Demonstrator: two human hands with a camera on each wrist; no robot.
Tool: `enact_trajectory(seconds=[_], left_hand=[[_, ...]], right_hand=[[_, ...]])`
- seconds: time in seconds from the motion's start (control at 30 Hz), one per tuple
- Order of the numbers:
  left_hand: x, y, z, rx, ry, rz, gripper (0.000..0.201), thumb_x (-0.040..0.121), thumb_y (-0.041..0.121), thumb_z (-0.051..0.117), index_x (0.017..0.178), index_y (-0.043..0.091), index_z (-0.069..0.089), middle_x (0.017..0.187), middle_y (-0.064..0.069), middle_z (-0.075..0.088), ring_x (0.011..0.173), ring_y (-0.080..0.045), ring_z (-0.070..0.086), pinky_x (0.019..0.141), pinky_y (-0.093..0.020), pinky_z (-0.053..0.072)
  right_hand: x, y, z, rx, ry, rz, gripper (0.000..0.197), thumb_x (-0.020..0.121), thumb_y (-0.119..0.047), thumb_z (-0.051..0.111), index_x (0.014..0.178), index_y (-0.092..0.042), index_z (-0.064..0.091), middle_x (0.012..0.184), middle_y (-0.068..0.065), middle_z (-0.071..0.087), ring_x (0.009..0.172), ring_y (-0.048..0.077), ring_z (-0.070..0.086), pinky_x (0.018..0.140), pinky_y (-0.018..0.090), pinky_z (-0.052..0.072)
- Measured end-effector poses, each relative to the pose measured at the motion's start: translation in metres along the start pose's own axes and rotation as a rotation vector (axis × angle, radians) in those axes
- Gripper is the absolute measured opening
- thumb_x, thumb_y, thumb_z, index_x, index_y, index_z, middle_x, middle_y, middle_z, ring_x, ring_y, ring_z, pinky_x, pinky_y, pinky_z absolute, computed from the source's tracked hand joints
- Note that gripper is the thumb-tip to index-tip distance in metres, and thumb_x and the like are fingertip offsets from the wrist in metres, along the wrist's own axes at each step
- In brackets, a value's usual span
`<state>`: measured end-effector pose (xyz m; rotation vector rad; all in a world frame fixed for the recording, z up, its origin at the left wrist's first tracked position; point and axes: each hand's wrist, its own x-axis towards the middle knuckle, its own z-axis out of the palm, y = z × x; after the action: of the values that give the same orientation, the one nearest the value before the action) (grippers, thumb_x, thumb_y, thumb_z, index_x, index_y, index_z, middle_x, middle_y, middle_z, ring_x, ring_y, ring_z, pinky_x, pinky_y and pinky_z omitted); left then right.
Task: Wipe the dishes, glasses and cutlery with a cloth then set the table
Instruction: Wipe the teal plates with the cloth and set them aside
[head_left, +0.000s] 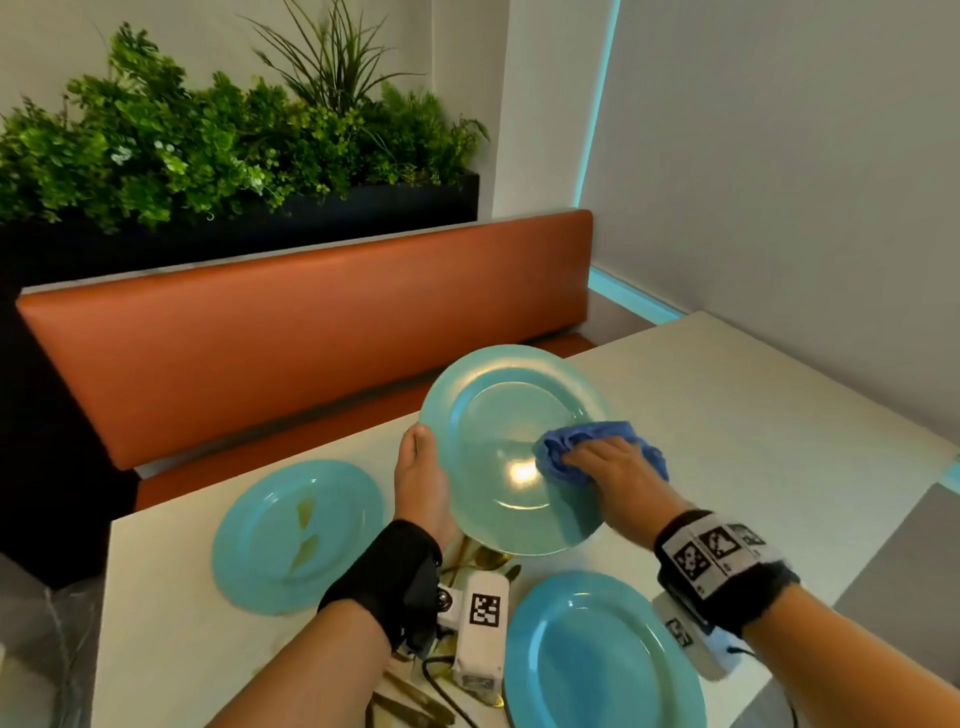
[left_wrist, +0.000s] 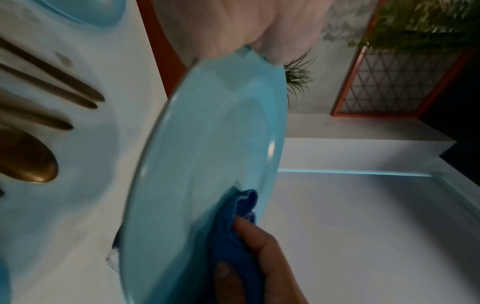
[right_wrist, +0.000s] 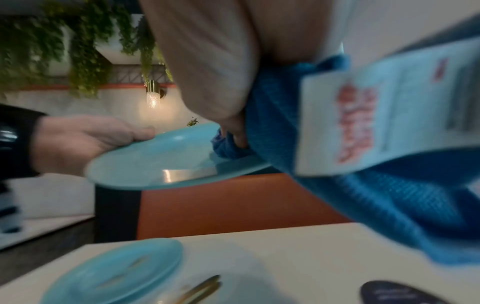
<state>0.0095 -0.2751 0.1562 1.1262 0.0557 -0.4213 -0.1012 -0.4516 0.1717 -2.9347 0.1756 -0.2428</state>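
Note:
A turquoise plate (head_left: 498, 447) is held tilted above the table, gripped at its left rim by my left hand (head_left: 422, 478). My right hand (head_left: 608, 467) holds a bunched blue cloth (head_left: 582, 441) and presses it on the plate's right inner face. The left wrist view shows the same plate (left_wrist: 207, 164) edge-on with the cloth (left_wrist: 233, 226) low on it. In the right wrist view the plate (right_wrist: 161, 160) is held by the left hand (right_wrist: 91, 142), and the cloth (right_wrist: 272, 123) hangs with a white label. Gold cutlery (head_left: 472, 558) lies under the plate.
Two more turquoise plates lie on the white table (head_left: 727, 415): one at left (head_left: 296, 535) with yellowish smears, one near the front edge (head_left: 602, 654). An orange bench (head_left: 311, 353) runs behind the table, with a planter above. A wall stands close on the right.

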Motion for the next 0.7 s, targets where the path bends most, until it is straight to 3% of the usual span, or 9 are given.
enact_trajectory(seconds=[0.07, 0.1, 0.17, 0.23, 0.3, 0.4, 0.5, 0.6, 0.7], left_hand=[[0.002, 0.003, 0.006, -0.002, -0.002, 0.009, 0.027, 0.102, 0.034, 0.032, 0.091, 0.030, 0.056, 0.104, -0.004, 0.063, 0.100, -0.027, 0.059, 0.095, -0.045, 0.047], [0.002, 0.001, 0.006, 0.015, 0.004, 0.013, 0.026, 0.102, 0.034, 0.032, 0.092, 0.030, 0.055, 0.110, -0.003, 0.062, 0.105, -0.026, 0.058, 0.099, -0.044, 0.046], [0.001, -0.003, 0.004, 0.069, 0.021, 0.011, 0.022, 0.102, 0.034, 0.031, 0.096, 0.032, 0.052, 0.117, -0.003, 0.058, 0.108, -0.023, 0.054, 0.099, -0.040, 0.044], [0.003, -0.006, -0.002, 0.054, 0.012, -0.025, 0.024, 0.102, 0.036, 0.031, 0.102, 0.034, 0.055, 0.117, -0.008, 0.058, 0.106, -0.026, 0.057, 0.098, -0.046, 0.047], [0.005, -0.008, -0.006, 0.036, -0.003, -0.043, 0.026, 0.101, 0.037, 0.032, 0.100, 0.036, 0.057, 0.112, -0.011, 0.060, 0.100, -0.029, 0.060, 0.094, -0.051, 0.048], [0.003, -0.009, 0.003, 0.040, -0.038, -0.046, 0.026, 0.101, 0.036, 0.032, 0.104, 0.030, 0.058, 0.100, -0.010, 0.064, 0.089, -0.025, 0.062, 0.082, -0.044, 0.053], [0.002, -0.009, 0.012, 0.043, -0.023, -0.041, 0.027, 0.102, 0.034, 0.034, 0.110, 0.018, 0.055, 0.102, -0.009, 0.062, 0.094, -0.024, 0.061, 0.086, -0.038, 0.051], [0.005, -0.005, 0.004, 0.030, 0.006, -0.010, 0.023, 0.103, 0.030, 0.032, 0.113, 0.022, 0.051, 0.116, -0.005, 0.058, 0.103, -0.021, 0.057, 0.090, -0.033, 0.044], [0.008, 0.000, -0.011, 0.032, -0.021, -0.018, 0.026, 0.103, 0.031, 0.031, 0.094, 0.029, 0.055, 0.098, 0.001, 0.063, 0.087, -0.018, 0.061, 0.081, -0.033, 0.049]], right_hand=[[-0.005, -0.027, 0.012, 0.036, -0.013, -0.076, 0.044, 0.068, 0.008, 0.055, 0.106, -0.010, 0.067, 0.110, 0.009, 0.067, 0.104, 0.034, 0.062, 0.088, 0.046, 0.050], [-0.011, -0.040, 0.019, 0.074, -0.062, -0.097, 0.049, 0.074, 0.009, 0.051, 0.117, -0.012, 0.062, 0.122, 0.008, 0.060, 0.117, 0.027, 0.054, 0.100, 0.040, 0.042], [-0.024, -0.048, 0.025, 0.169, -0.186, -0.094, 0.050, 0.085, 0.003, 0.046, 0.131, -0.016, 0.050, 0.135, 0.003, 0.050, 0.127, 0.018, 0.043, 0.107, 0.027, 0.031], [-0.024, -0.036, 0.019, 0.188, -0.199, -0.113, 0.044, 0.085, 0.001, 0.050, 0.127, -0.014, 0.054, 0.130, 0.005, 0.055, 0.121, 0.020, 0.050, 0.106, 0.029, 0.037], [-0.011, -0.008, 0.011, 0.164, -0.092, -0.062, 0.038, 0.082, 0.003, 0.055, 0.117, -0.011, 0.062, 0.121, 0.008, 0.062, 0.114, 0.025, 0.057, 0.103, 0.035, 0.043], [0.021, -0.009, 0.000, 0.166, 0.117, 0.067, 0.034, 0.083, 0.002, 0.053, 0.113, -0.007, 0.065, 0.118, 0.013, 0.062, 0.114, 0.031, 0.056, 0.103, 0.031, 0.038], [0.022, -0.059, 0.011, 0.173, 0.157, -0.180, 0.032, 0.075, -0.002, 0.058, 0.105, -0.005, 0.068, 0.106, 0.010, 0.068, 0.099, 0.024, 0.063, 0.087, 0.027, 0.049], [-0.007, -0.064, 0.025, 0.235, -0.096, -0.244, 0.045, 0.083, -0.003, 0.054, 0.127, -0.014, 0.056, 0.127, 0.004, 0.059, 0.117, 0.021, 0.053, 0.102, 0.031, 0.040], [-0.012, -0.022, 0.023, 0.023, 0.061, -0.372, 0.044, 0.067, -0.003, 0.062, 0.107, -0.021, 0.069, 0.104, -0.003, 0.070, 0.097, 0.014, 0.058, 0.089, 0.029, 0.044]])
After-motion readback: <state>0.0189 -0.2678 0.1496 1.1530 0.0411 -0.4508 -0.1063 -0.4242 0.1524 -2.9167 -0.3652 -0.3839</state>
